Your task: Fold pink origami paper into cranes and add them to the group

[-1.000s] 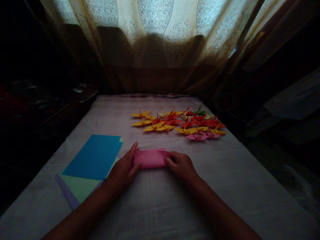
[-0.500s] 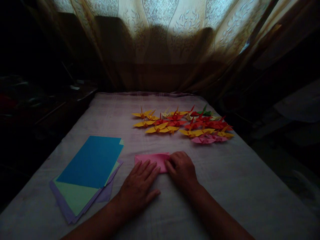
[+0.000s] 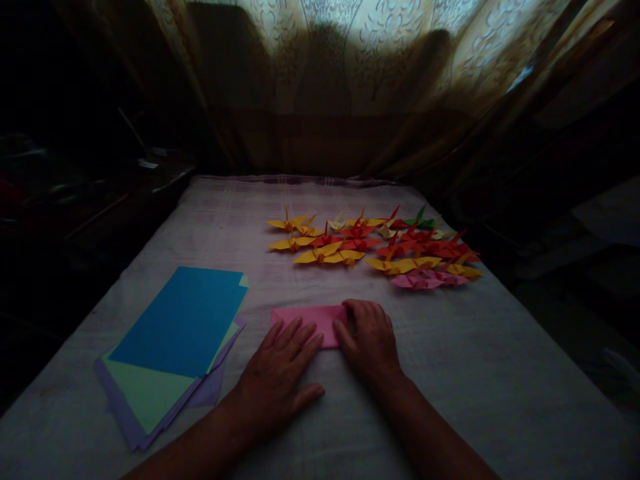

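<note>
A folded pink sheet of origami paper [image 3: 327, 320] lies flat on the cloth-covered table in front of me. My left hand [image 3: 283, 363] rests on its left and near part, palm down with the fingers spread. At the paper's right end is my right hand [image 3: 369, 337], its fingers curled and the thumb and fingertips gripping the edge. My right fingers hide that end of the paper. Beyond the hands stand several folded paper cranes: yellow ones [image 3: 317, 255], red ones [image 3: 360, 233], pink ones [image 3: 416, 280] and a green one [image 3: 421, 219].
Left of my hands lies a loose stack of paper sheets, with a blue sheet [image 3: 180, 323] on top and pale green [image 3: 150, 393] and purple [image 3: 117, 407] ones below. A plaid cloth [image 3: 225, 213] covers the table. Behind its far edge hangs a patterned curtain [image 3: 320, 80].
The raised far edge of the pink paper now lies flatter. My right hand has shifted slightly right along it, while my left hand stays in place. The camera view has tilted a little.
</note>
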`<state>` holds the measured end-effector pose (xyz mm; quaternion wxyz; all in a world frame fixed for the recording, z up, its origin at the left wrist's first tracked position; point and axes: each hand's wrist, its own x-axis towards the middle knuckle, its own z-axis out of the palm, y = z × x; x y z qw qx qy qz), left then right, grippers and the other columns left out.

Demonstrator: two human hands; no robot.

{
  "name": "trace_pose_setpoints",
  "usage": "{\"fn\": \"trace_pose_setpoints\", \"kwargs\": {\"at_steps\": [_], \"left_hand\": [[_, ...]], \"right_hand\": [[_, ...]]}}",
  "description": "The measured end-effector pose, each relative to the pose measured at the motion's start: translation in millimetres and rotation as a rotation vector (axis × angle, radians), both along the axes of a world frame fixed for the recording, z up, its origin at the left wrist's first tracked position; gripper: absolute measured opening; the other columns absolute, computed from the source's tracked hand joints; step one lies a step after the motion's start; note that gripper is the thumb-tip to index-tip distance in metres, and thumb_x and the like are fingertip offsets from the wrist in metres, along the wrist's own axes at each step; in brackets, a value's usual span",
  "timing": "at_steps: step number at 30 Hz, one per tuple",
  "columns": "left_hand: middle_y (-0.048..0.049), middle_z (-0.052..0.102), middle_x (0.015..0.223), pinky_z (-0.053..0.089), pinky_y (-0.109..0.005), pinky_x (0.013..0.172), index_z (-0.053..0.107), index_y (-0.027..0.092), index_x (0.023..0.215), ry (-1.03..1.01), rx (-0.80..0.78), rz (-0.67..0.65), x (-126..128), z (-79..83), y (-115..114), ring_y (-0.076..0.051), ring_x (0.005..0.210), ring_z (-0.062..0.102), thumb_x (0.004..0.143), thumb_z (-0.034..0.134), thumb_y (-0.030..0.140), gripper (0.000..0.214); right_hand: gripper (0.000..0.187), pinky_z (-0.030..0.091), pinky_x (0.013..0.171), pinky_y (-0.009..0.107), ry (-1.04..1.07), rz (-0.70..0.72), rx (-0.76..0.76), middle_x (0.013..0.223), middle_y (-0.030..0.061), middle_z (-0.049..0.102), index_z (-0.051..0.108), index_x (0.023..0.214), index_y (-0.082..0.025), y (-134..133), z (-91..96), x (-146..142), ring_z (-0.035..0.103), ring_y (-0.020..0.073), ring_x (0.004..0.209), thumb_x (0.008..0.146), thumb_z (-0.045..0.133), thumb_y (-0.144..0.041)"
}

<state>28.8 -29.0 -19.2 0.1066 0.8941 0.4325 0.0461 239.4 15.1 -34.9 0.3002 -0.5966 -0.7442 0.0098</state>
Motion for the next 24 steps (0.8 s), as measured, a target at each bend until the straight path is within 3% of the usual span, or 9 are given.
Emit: {"fn": "trace_pose_setpoints", "kwargs": {"at_steps": [8,16,24], "left_hand": [[-0.0090,0.037,0.155,0.020,-0.052,0.118,0.033,0.022,0.150,0.027,0.000,0.003,0.9,1.4,0.3,-0.029,0.144,0.031,0.095,0.039,0.061,0.067],[-0.0097,0.038,0.154,0.019,-0.051,0.119,0.033,0.023,0.150,0.017,0.005,0.007,1.8,3.0,1.5,-0.029,0.143,0.031,0.095,0.041,0.060,0.067],[-0.0084,0.039,0.154,0.018,-0.050,0.119,0.036,0.024,0.149,0.021,0.041,0.005,1.7,0.7,1.7,-0.029,0.143,0.032,0.095,0.039,0.061,0.066]], "right_hand": [[0.025,0.040,0.086,0.038,0.000,-0.008,-0.003,0.103,0.0113,0.065,0.059,0.109,-0.017,0.3,-0.6,-0.5,0.055,0.0255,0.097,0.089,0.050,-0.029],[0.010,0.037,0.083,0.035,-0.033,-0.001,-0.063,0.092,0.0071,0.064,0.059,0.090,-0.020,1.0,4.4,-1.6,0.053,0.0237,0.093,0.089,0.052,-0.027],[0.008,0.036,0.081,0.034,-0.056,0.010,-0.079,0.091,0.0058,0.063,0.061,0.085,-0.021,1.8,7.6,-1.0,0.052,0.0228,0.091,0.088,0.055,-0.026]]}}
